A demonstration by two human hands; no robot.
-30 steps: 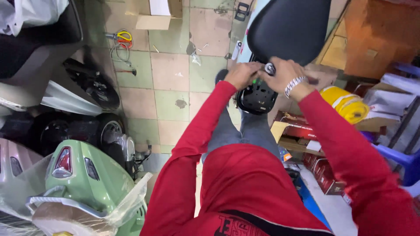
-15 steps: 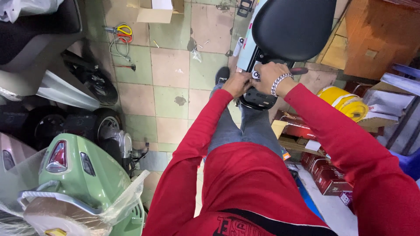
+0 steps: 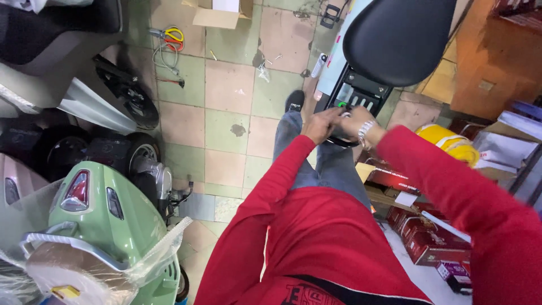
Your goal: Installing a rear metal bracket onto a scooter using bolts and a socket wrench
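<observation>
- Hands together at the rear of the scooter: left hand [image 3: 320, 124] and right hand [image 3: 355, 121] nearly touching, both on the black panel [image 3: 357, 96] just under the black seat [image 3: 398, 36].
- Grip: fingers curled narrow on sth small at the panel edge; we can't tell what, too blurred. Wristwatch [image 3: 366, 133] on the right.
- Step, as we judge it: fiddling w/ a fitting on the panel, mid-work.
- Next move prob. calls for fine finger work, both hands steady, close in.
- Panel sits right ahead of our hands, above our jeans; its long axis runs away from us, tilted up-right toward the seat.
- Yellow coil [image 3: 451, 144] lies right of the hands; green scooter [image 3: 107, 226] well apart, left.
</observation>
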